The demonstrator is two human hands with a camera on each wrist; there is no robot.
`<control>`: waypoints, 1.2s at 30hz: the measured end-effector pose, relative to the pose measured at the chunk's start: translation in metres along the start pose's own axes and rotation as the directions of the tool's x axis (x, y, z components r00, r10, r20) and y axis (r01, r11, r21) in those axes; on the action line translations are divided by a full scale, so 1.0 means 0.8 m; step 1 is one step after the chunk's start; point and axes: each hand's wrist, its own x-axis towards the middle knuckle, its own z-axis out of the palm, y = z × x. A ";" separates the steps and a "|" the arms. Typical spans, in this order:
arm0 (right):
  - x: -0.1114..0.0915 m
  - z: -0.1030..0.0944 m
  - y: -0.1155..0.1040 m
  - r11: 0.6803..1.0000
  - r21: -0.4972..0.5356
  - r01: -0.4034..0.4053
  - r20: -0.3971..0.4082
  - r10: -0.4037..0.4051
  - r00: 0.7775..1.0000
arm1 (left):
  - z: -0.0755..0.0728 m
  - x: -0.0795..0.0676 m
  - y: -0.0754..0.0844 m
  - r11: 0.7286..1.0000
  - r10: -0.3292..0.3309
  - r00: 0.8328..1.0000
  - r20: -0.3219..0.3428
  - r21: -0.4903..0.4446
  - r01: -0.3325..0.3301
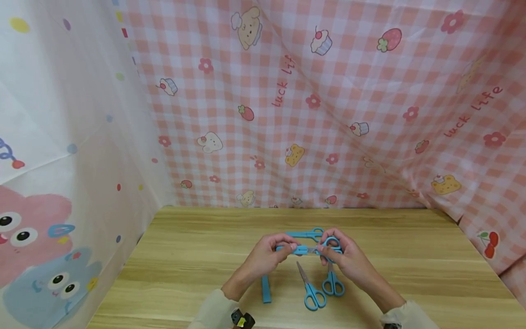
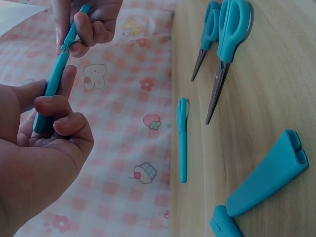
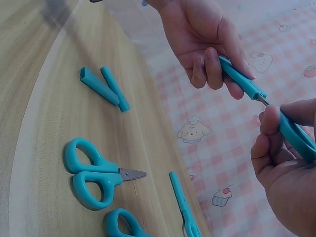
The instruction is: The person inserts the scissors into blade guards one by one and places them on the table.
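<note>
My left hand (image 1: 267,251) pinches a blue blade cover (image 3: 243,81) between thumb and fingers. In my right hand (image 1: 343,251) are the blue handles of a pair of scissors (image 3: 296,136), held level above the table. The blades sit mostly inside the cover, and a short bit of metal shows at its mouth in the right wrist view. Below the hands lie two uncovered scissors: one (image 1: 314,296) nearer the middle, the other (image 1: 333,284) under my right hand, its tip partly hidden in the head view. Behind the hands is a covered pair of scissors (image 1: 304,234).
Two loose blue blade covers lie left on the wooden table (image 1: 185,256); one cover (image 2: 269,173) partly overlaps the other cover (image 2: 223,222) in the left wrist view. A pink checked cloth (image 1: 263,137) hangs behind the table, and a white printed cloth (image 1: 82,160) at the left.
</note>
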 end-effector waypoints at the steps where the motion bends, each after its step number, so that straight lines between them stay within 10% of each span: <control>1: 0.000 0.000 0.000 1.000 0.002 0.003 0.001 -0.003 1.000 | 0.000 0.000 0.000 1.000 0.000 1.000 -0.003 0.005 0.000; 36: 0.006 0.015 0.005 0.997 0.069 0.036 -0.012 -0.036 0.999 | -0.001 0.001 -0.006 0.999 0.005 0.999 -0.035 0.037 -0.003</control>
